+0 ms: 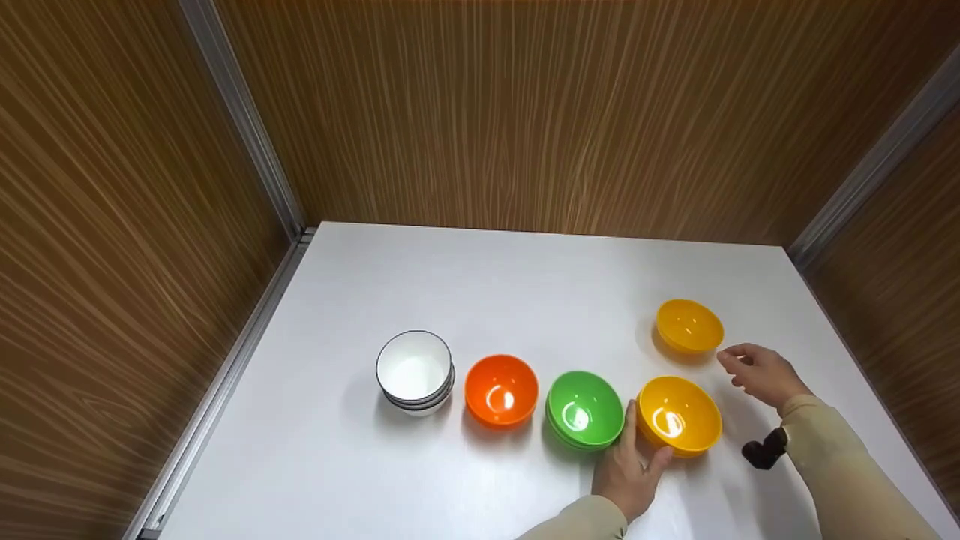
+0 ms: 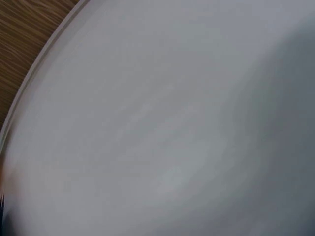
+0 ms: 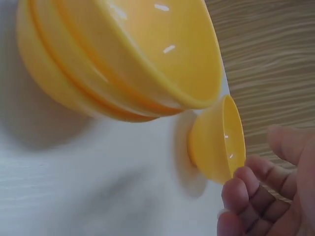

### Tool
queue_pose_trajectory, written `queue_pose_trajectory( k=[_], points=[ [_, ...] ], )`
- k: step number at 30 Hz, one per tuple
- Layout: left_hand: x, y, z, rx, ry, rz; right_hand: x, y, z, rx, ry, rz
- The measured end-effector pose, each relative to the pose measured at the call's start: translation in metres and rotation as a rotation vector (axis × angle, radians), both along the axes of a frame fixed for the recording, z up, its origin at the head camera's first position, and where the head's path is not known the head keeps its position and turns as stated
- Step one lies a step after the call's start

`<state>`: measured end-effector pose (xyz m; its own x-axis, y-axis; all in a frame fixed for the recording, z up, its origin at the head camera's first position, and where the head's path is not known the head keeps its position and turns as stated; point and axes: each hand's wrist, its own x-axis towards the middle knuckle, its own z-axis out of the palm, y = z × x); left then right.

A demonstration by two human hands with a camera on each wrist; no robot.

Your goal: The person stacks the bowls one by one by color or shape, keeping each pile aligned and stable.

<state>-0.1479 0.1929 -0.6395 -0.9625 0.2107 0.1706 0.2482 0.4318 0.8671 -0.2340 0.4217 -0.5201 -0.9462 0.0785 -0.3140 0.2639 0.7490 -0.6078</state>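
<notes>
My left hand (image 1: pixel 626 472) rests against a stack of yellow bowls (image 1: pixel 679 416), forefinger straight along its left side and thumb spread at its front. The right wrist view shows nested bowls in this stack (image 3: pixel 123 59). Farther back stands a single yellow bowl (image 1: pixel 690 326). Just right of it is my right hand (image 1: pixel 763 373), its fingers loosely bent and holding nothing. In the right wrist view the fingertips come close to that bowl's rim (image 3: pixel 211 142); whether they touch, I cannot tell. Left of the yellow stack sits a green bowl stack (image 1: pixel 585 409). The left wrist view is blurred.
An orange bowl (image 1: pixel 501 391) and a stack of white, dark-rimmed bowls (image 1: pixel 414 367) continue the row leftward on the white table (image 1: pixel 480 285). Wood-grain panels (image 1: pixel 525 112) enclose the back and sides. A dark device (image 1: pixel 765 450) sits at the right wrist.
</notes>
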Motion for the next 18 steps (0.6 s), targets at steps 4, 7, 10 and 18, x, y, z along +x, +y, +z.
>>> queue_pose_trajectory(
  k=[4, 7, 10, 18],
  points=[
    [0.0, 0.0, 0.0, -0.006, -0.003, -0.009, -0.008, 0.005, -0.004, -0.006, -0.008, -0.044],
    [0.0, 0.0, 0.001, -0.012, -0.001, -0.007, -0.014, 0.008, -0.008, -0.018, -0.028, -0.061],
    [0.0, 0.0, 0.001, -0.019, -0.003, -0.004, -0.022, 0.009, -0.01, -0.039, -0.064, -0.069],
    [-0.001, 0.001, 0.002, -0.022, -0.032, -0.006, -0.039, 0.005, -0.011, -0.119, -0.194, -0.081]
  ],
)
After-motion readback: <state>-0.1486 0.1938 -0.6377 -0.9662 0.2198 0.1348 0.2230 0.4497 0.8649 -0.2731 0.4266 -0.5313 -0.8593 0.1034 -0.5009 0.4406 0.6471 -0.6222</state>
